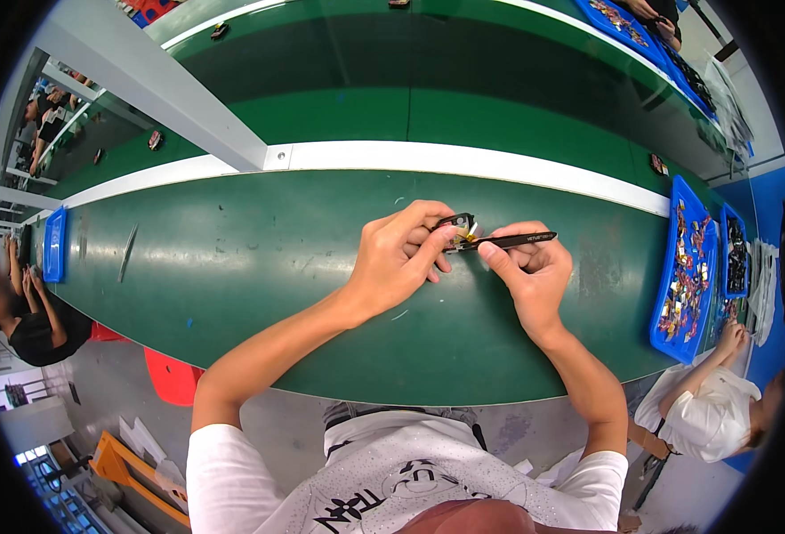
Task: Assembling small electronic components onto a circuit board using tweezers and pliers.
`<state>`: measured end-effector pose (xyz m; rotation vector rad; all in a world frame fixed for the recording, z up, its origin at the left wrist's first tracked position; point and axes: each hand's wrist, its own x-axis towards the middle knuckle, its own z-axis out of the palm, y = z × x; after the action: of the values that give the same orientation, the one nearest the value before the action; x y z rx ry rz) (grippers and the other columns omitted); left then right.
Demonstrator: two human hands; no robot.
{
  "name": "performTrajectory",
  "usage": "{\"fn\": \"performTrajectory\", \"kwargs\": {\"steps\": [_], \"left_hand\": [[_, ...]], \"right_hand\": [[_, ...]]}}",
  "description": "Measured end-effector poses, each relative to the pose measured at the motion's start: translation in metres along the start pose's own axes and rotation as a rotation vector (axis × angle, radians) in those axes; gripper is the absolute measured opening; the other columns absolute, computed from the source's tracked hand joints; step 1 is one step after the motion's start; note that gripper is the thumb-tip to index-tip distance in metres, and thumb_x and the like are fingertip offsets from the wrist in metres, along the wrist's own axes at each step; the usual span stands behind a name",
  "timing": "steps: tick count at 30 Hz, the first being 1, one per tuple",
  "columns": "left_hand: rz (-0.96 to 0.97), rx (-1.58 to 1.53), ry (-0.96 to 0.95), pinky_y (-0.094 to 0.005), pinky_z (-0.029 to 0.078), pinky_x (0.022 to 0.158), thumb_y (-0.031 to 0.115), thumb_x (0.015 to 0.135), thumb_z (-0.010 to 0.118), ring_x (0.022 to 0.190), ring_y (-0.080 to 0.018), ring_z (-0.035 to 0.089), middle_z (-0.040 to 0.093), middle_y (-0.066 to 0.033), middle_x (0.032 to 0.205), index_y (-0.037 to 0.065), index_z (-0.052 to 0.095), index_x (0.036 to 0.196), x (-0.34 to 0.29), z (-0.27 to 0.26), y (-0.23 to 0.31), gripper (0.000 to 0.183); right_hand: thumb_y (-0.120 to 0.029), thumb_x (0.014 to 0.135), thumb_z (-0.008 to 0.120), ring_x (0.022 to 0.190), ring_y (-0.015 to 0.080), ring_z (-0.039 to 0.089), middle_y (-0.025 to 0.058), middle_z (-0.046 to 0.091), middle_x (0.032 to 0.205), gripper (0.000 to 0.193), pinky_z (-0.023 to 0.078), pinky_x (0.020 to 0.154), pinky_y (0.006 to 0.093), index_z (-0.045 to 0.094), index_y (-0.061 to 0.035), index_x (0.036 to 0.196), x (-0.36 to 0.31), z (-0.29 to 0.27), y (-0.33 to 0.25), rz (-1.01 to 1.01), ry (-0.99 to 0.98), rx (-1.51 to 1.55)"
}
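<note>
Both of my hands meet over the middle of the green worktable [277, 231]. My left hand [397, 254] is closed on a small black plastic housing [454, 222], pinching it between thumb and fingers. In my right hand [539, 271] is a pair of black tweezers [526, 238], lying nearly level with the tips pointing left at the housing. A tiny yellow-and-white piece [471, 233] shows at the tips, by the housing's right side. Whether the tips grip it or only touch it, I cannot tell.
At right stand a blue tray [658, 331] of small colourful components and a smaller blue tray [724, 214] of black parts. Another blue tray [54, 245] and loose tweezers [128, 253] lie left. A white post [174, 98] and rail [463, 158] border the green conveyor belt. Co-workers sit both sides.
</note>
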<state>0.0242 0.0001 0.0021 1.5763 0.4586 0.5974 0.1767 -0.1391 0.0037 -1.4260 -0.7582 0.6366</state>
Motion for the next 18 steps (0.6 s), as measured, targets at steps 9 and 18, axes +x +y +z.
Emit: {"fn": "performTrajectory", "kwargs": {"steps": [9,18], "left_hand": [[0.014,-0.006,-0.022,-0.0270,0.060,0.053,0.000,0.101,0.063,0.074,-0.0204,0.076,0.073,-0.0155,0.098,-0.006,0.062,0.124,-0.001,-0.001,-0.001,0.023],[-0.008,-0.025,-0.025,-0.0270,0.060,0.053,0.000,0.101,0.063,0.074,-0.0204,0.075,0.074,-0.0163,0.100,-0.006,0.061,0.124,0.001,0.000,0.000,0.024]], "right_hand": [[0.003,0.090,0.078,0.070,0.0028,0.060,0.0051,0.071,0.085,0.017,0.044,0.059,0.0169,0.066,0.0030,0.101,0.002,0.001,-0.015,0.174,-0.007,0.063],[0.004,0.090,0.078,0.063,-0.0002,0.053,0.0023,0.069,0.081,0.014,0.038,0.053,0.0168,0.066,0.0027,0.099,0.001,-0.003,-0.011,0.148,-0.040,0.063]]}}
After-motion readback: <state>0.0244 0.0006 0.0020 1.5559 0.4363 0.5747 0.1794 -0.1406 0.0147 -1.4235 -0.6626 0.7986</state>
